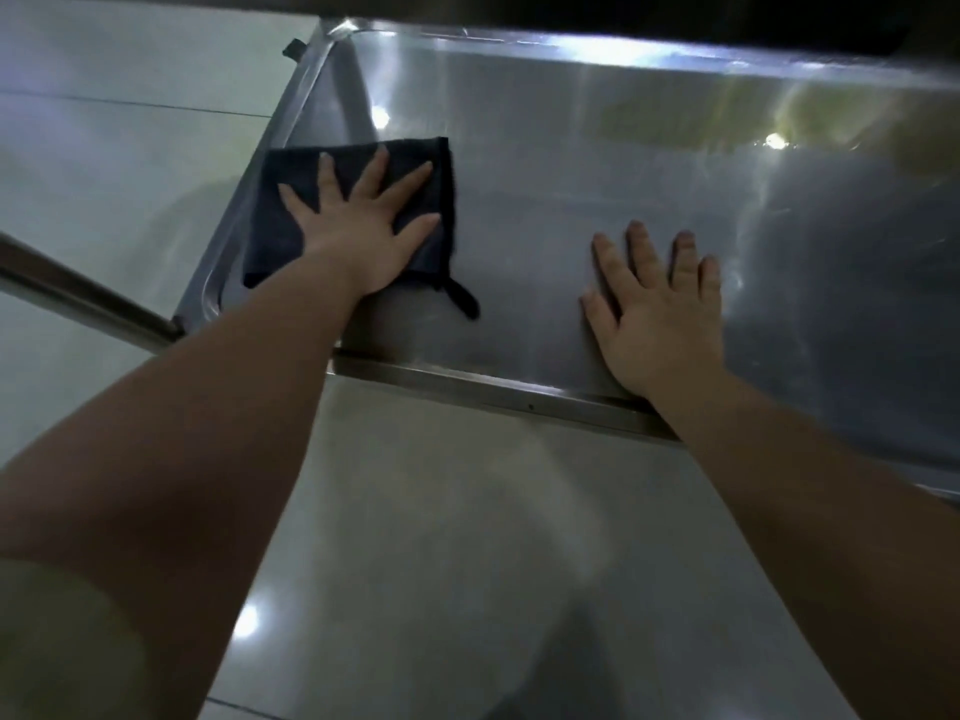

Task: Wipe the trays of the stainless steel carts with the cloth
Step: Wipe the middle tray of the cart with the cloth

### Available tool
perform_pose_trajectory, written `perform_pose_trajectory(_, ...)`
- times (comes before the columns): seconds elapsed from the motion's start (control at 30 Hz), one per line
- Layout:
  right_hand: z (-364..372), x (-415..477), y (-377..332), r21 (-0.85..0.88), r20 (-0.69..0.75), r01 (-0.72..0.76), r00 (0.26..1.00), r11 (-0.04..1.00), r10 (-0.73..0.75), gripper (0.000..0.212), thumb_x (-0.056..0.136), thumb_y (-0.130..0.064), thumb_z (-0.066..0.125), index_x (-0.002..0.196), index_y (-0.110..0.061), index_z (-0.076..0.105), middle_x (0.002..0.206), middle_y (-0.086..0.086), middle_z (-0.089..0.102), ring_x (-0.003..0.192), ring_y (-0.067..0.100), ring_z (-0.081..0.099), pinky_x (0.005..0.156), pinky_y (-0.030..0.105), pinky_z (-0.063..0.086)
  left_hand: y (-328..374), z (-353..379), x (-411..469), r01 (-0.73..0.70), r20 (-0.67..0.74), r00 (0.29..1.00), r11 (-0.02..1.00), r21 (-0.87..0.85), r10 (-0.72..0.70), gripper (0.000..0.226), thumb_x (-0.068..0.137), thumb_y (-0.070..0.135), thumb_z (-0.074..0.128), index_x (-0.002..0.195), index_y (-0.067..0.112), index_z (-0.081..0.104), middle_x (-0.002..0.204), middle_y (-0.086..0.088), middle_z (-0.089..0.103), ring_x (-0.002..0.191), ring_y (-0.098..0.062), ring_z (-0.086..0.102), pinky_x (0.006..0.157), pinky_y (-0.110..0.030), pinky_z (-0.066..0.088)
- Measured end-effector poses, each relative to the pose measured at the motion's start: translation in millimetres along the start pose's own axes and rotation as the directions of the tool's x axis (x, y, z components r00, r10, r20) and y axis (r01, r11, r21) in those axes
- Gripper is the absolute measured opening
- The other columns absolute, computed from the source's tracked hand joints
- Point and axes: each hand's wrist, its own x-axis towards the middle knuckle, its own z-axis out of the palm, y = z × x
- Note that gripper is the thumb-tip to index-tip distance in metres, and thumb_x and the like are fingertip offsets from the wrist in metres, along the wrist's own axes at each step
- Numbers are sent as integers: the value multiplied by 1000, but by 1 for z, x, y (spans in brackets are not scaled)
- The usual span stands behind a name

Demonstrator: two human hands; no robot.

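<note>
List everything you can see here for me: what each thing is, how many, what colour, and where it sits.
tray: one, silvery steel with a raised rim, fills the upper right.
cloth: one, dark blue-black, folded, flat on the tray's left end, with a small loop at its near corner.
bar: one, steel tube, left of the tray, above the floor.
black piece: one, small, at the tray's far left corner; too small to identify.
floor: pale glossy tiles, below and left of the tray.
left hand: fingers spread, pressing flat on the cloth.
right hand: flat on the bare tray, right of the cloth and apart from it.
</note>
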Motion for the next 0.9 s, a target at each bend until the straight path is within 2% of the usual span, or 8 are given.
perform_pose_trajectory(0.1,0,1,-1,-16,10,-7,1000,1000,7,65,95,-59,6,155,-36,1,165,0,0,148,40,-1,118,54,0,68,3,0,-160,1,987,987,-11,160,64,82,79,13,143,64,2,163,15,-5,147,-44,-11,102,-79,-8)
perform_pose_trajectory(0.2,0,0,6,31,9,-12,1000,999,12,72,92,-60,3,156,-28,4,165,-2,2,149,35,-1,120,51,1,136,8,-11,-299,9,954,954,-7,299,63,85,78,12,144,62,0,164,12,-7,146,-44,-15,102,-78,-11)
perform_pose_trajectory(0.33,-2,-2,11,93,19,-3,1000,996,1,75,91,-64,6,157,-28,4,164,-6,2,150,31,-2,120,47,-1,125,11,-22,-360,-30,932,933,17,360,64,84,79,6,145,61,-1,164,12,-4,148,-40,-12,105,-76,-8)
perform_pose_trajectory(0.43,1,0,11,99,36,2,999,995,-6,71,93,-67,11,156,-36,1,164,-8,0,150,29,-4,119,45,-4,63,10,-24,-308,-45,950,951,28,309,66,80,82,6,144,63,1,164,14,0,149,-37,-6,107,-75,-4)
perform_pose_trajectory(0.57,3,2,9,78,18,7,1000,997,-8,73,91,-69,9,155,-35,0,165,-6,1,150,32,-3,119,48,-3,-35,6,-37,-81,-8,997,997,16,81,62,77,85,3,137,72,-8,163,17,-4,149,-33,-9,110,-72,-6)
perform_pose_trajectory(0.63,4,1,6,52,15,-3,1000,999,2,73,91,-68,8,156,-34,0,165,-5,1,150,34,-2,119,51,-2,-53,7,-47,-18,-6,1000,1000,24,18,63,76,85,1,137,71,-8,163,17,-6,149,-33,-10,110,-71,-6)
perform_pose_trajectory(0.73,3,0,3,35,25,-12,1000,999,11,71,93,-66,11,156,-33,1,165,-6,1,149,36,-2,118,55,-2,-29,7,-57,20,6,1000,1000,-13,-20,66,75,84,0,139,69,-7,163,17,-8,148,-38,-12,107,-75,-6)
perform_pose_trajectory(0.9,-5,3,14,151,62,13,998,988,-23,70,95,-66,22,156,-35,6,164,-9,2,150,31,-4,118,52,-3,61,11,-85,-167,57,984,986,4,167,70,73,85,-2,140,67,-11,162,17,-15,146,-42,-18,103,-78,-10)
